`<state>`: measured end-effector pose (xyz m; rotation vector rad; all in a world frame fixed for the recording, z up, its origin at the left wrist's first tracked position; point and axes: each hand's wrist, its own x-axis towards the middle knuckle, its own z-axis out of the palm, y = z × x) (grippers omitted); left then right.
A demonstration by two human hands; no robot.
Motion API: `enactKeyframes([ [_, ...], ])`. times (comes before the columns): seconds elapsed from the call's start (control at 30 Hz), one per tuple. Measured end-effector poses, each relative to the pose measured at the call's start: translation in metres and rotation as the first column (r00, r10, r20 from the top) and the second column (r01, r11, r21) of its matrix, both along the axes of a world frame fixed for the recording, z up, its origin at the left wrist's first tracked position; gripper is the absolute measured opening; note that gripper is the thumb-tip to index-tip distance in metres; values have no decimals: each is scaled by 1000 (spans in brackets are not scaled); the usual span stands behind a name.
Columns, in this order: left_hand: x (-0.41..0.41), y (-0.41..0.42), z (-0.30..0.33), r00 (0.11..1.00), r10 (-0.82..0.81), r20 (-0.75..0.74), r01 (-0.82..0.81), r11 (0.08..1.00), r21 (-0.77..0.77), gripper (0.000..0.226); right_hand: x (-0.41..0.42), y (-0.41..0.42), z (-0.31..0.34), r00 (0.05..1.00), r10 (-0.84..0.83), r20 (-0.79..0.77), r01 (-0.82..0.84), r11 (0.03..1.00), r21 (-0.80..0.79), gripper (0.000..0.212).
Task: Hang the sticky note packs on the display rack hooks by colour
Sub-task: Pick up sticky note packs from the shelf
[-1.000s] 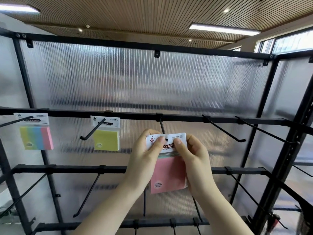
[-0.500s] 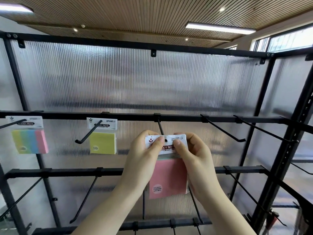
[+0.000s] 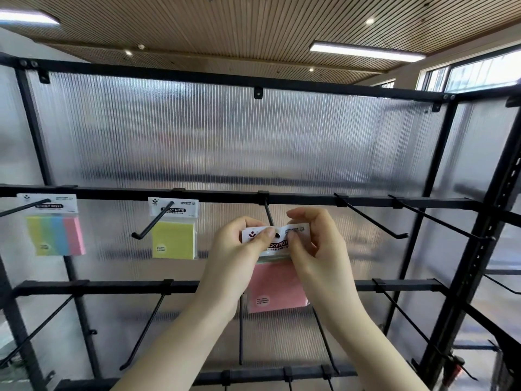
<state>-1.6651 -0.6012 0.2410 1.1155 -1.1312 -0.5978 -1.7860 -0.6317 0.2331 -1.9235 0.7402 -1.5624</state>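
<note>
While pinched at its header, pink pack (image 3: 277, 286) below left hand (image 3: 239, 258) and right hand (image 3: 315, 249) grips.

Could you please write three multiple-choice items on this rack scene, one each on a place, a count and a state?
1. Where is the pink pack?
A. On the far-left hook
B. In both hands, at the middle hook
C. On the lower rail

2. How many packs already hang on the rack?
A. Two
B. Four
C. None

3. How does the left hand stand?
A. Open and idle
B. Pinching the pink pack's header
C. Gripping the rail

Answers:
1 B: the left hand and right hand hold it just below that hook.
2 A: the multicolour pack and the yellow pack.
3 B: its thumb and fingers pinch the white header card.
</note>
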Motion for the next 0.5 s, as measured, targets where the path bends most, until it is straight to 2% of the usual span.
enactKeyframes([
  [0.13,1,-2,1,996,-32,-85,38,996,75,14,2,6,-1,997,-67,-25,65,994,-89,38],
  [0.23,4,-8,-1,992,-52,-119,66,991,120,13,0,5,-2,1000,-23,15,24,999,-42,29],
  [0.5,10,-21,-10,1000,-23,19,22,998,57,7,3,-23,-12,998,20,62,-27,994,107,23],
])
